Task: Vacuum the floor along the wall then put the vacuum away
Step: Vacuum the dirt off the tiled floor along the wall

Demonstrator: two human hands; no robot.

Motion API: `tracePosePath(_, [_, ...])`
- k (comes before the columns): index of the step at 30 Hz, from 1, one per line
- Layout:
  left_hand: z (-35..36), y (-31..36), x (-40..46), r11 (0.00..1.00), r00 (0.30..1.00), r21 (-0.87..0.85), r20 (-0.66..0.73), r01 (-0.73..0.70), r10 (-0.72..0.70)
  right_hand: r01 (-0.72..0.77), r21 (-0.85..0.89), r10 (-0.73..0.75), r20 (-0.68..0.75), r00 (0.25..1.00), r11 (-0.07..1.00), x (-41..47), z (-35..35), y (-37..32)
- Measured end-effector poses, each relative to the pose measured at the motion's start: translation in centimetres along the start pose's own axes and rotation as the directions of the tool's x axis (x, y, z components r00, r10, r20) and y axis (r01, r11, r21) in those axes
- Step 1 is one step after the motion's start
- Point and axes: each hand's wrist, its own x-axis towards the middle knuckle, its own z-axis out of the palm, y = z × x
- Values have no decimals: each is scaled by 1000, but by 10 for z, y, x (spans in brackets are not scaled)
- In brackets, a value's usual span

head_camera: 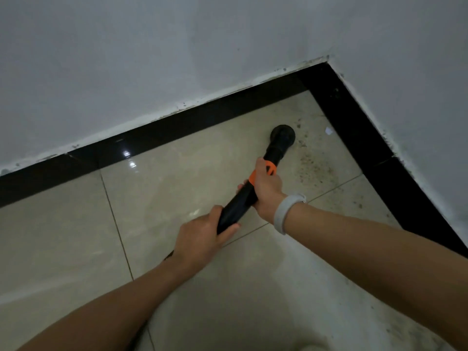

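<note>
From the head camera, both hands are on the black vacuum wand with the orange collar (243, 198), which slants down toward the room corner. The left hand (202, 239) has its grip wrapped around the wand's near end; the right hand (266, 188), with a white wristband (286, 211) on its wrist, has its grip closed around the wand at the orange collar. The round black nozzle head (282, 134) sits on the glossy beige floor tiles (63, 236), just beside a scatter of dark dirt specks (314, 165). A black skirting strip (177, 125) runs under the grey-white wall (152, 46).
</note>
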Motion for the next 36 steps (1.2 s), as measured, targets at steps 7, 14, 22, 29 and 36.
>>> tracePosePath(7, [8,6,-2,996,996,-13,-14,-94,94,29,26,-28,-23,999,999,2,-20,4])
tracePosePath(14, [-11,14,47,994,994,-18,-27,108,-109,52,-5,-51,62,997,999,37,24,-36])
tracePosePath(22, [-2,51,105,996,998,-62,30,66,-64,175,-36,-177,-65,982,984,73,8,-93])
tracePosePath(29, [8,61,135,969,996,-236,65,74,-60,280,-168,-294,-65,954,945,85,1,-121])
tracePosePath(36, [15,68,115,957,994,-282,103,64,-36,226,-184,-254,-146,956,957,77,-17,-104])
